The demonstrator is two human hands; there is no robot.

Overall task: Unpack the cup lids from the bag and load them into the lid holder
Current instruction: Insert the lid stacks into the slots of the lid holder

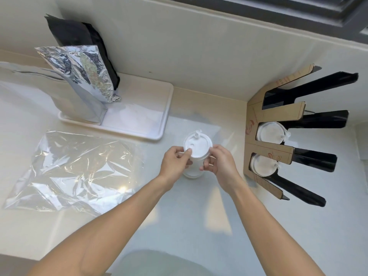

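Note:
A stack of white cup lids point(197, 145) stands upright on the counter in the middle of the view. My left hand point(175, 163) grips the stack from the left, thumb on the top lid's rim. My right hand point(220, 162) grips it from the right. To the right stands the lid holder point(278, 116), cardboard with black dividers. Two of its slots hold white lids point(269, 132), the upper ones look empty. The clear plastic bag point(73, 172) lies flat and crumpled on the counter at the left.
A white tray point(159, 124) at the back left carries a silver foil pouch point(83, 80) and a black pouch point(79, 34) leaning on the wall. A dark window frame point(298, 8) runs along the top right.

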